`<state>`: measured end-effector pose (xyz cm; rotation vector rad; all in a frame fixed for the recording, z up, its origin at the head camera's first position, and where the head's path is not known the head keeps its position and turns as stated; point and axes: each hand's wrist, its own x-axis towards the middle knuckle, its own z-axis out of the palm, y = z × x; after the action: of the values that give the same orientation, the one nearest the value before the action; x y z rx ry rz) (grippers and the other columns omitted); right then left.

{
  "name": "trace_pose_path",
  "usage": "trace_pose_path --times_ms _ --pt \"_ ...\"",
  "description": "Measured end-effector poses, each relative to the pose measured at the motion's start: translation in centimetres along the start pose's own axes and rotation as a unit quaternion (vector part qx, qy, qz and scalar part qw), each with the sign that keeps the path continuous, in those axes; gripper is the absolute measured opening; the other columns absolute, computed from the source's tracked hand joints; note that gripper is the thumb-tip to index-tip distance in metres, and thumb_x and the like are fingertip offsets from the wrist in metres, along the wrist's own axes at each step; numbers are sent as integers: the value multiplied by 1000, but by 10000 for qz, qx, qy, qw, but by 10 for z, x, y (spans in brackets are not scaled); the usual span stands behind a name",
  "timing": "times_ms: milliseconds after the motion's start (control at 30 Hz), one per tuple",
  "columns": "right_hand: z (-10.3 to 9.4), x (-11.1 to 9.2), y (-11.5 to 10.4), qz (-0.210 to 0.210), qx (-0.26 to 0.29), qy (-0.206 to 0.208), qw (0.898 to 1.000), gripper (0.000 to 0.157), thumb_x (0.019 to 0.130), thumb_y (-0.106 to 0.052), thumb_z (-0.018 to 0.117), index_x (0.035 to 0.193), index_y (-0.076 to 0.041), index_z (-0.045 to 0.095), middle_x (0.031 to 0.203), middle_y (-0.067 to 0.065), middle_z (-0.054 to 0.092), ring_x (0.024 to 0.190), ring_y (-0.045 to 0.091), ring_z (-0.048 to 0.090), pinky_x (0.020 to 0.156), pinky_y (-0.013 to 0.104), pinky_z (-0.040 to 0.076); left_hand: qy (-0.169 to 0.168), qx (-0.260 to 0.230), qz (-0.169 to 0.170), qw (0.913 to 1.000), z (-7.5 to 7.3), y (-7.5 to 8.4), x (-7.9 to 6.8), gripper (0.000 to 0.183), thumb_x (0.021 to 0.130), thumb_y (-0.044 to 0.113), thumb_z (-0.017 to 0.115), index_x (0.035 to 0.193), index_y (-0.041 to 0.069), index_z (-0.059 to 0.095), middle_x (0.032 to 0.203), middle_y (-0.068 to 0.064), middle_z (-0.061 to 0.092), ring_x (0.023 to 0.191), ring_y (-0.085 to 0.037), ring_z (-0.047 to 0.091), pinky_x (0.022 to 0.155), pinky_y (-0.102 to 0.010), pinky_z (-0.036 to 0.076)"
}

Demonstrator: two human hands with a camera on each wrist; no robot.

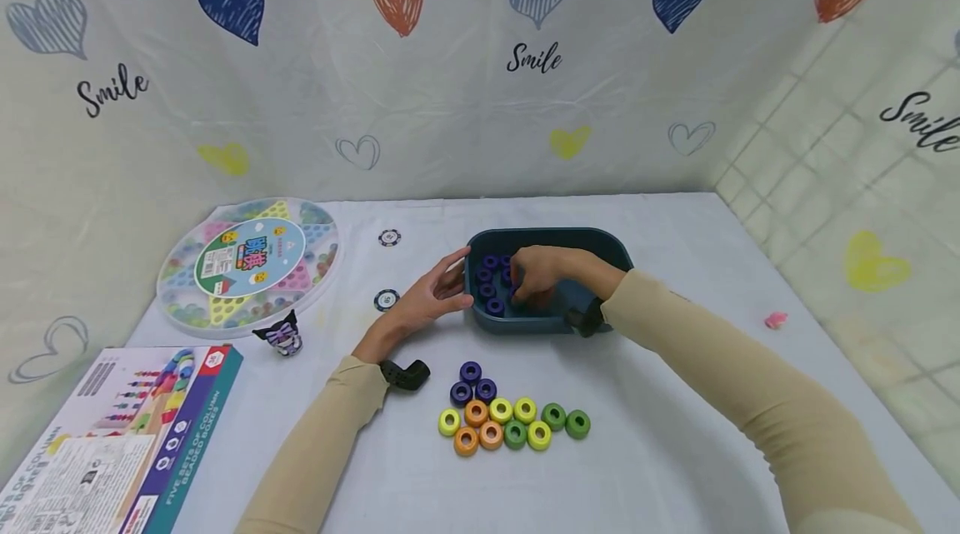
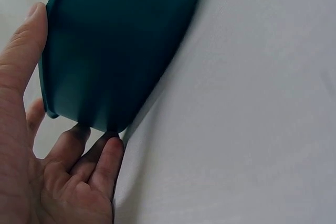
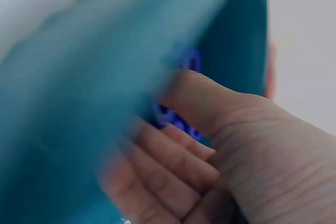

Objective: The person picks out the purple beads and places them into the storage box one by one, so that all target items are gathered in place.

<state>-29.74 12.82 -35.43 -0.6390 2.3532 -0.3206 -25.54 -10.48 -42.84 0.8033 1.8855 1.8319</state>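
Observation:
A dark teal tray (image 1: 570, 326) stands on the white table with several purple ring beads (image 1: 495, 306) at its left end. My left hand (image 1: 431, 301) touches that end. In the left wrist view its thumb (image 2: 29, 45) lies along the rim and the fingers (image 2: 107, 163) rest against the outer wall. Reaching inside, my right hand (image 1: 536, 274) has its fingers pointing down beside the purple beads. The right wrist view shows beads (image 3: 164, 115) in the gap between thumb and fingers; the tray's blurred wall hides part of the fingertips.
In front of the tray lie loose purple beads (image 1: 471, 372), orange beads (image 1: 491, 446), yellow beads (image 1: 549, 444) and green beads (image 1: 578, 436). At left are a round board game (image 1: 247, 267), a book-like box (image 1: 112, 442) and a small figure (image 1: 285, 341). Two chips (image 1: 389, 243) and a pink piece (image 1: 776, 326) flank the tray.

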Motion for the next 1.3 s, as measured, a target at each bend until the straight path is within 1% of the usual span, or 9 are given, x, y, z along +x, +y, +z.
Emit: trace_pose_path --times_ms 100,233,400,700,833,967,1133,1200,1300 --pt "3 0 -2 54 129 79 9999 38 80 -26 68 105 1 56 84 5 63 69 14 62 64 26 52 -7 0 11 10000 0 0 0 76 87 8 60 146 17 12 147 -12 17 131 -29 25 105 -43 25" --pt "4 -1 -5 242 556 -62 9981 26 82 -21 67 95 1 60 76 7 66 65 18 65 61 28 54 -15 -6 25 10000 1 1 0 75 87 6 58 146 17 12 147 -12 16 131 -29 25 105 -45 23" --pt "1 -3 -5 296 368 -150 9988 18 83 -21 65 81 -4 66 72 6 67 63 16 65 60 26 54 -58 -21 87 9999 1 1 0 75 88 3 57 146 14 11 147 -14 15 131 -30 24 105 -47 21" --pt "-1 -4 -5 291 299 -164 9990 21 85 -22 63 82 -2 66 75 8 67 66 18 65 60 27 54 -38 16 78 10000 2 1 1 75 88 4 57 146 15 11 148 -13 15 131 -29 24 105 -46 22" --pt "-2 -9 -4 64 36 156 9999 20 86 -23 62 83 -4 65 74 7 66 65 17 64 58 26 53 -28 65 73 9999 2 -1 1 75 88 4 57 146 15 11 148 -13 15 131 -29 25 105 -45 22" --pt "2 -20 -8 -339 -209 693 9968 18 87 -23 60 87 -5 62 74 4 63 60 17 62 54 24 51 -15 41 42 10000 3 -2 0 75 87 6 58 146 16 12 147 -12 16 131 -28 25 105 -45 22" --pt "18 -43 -31 -1148 -411 1479 9815 11 87 -22 61 89 -11 62 67 -4 57 54 9 53 50 21 45 13 5 -42 10000 2 -1 0 75 87 10 60 146 20 14 148 -9 18 131 -25 27 105 -41 25" --pt "29 -52 -44 -1439 -537 1602 9751 9 86 -22 62 89 -14 62 64 -6 55 54 7 49 50 21 43 25 18 -44 10000 2 -1 0 75 87 12 60 146 21 15 148 -8 18 131 -24 27 105 -39 27" --pt "48 -62 -61 -1643 -649 1441 9737 9 85 -25 63 89 -17 63 63 -10 54 54 5 48 50 20 42 18 43 10 10000 0 -1 0 75 87 12 60 146 20 14 148 -8 18 131 -24 27 105 -39 27"
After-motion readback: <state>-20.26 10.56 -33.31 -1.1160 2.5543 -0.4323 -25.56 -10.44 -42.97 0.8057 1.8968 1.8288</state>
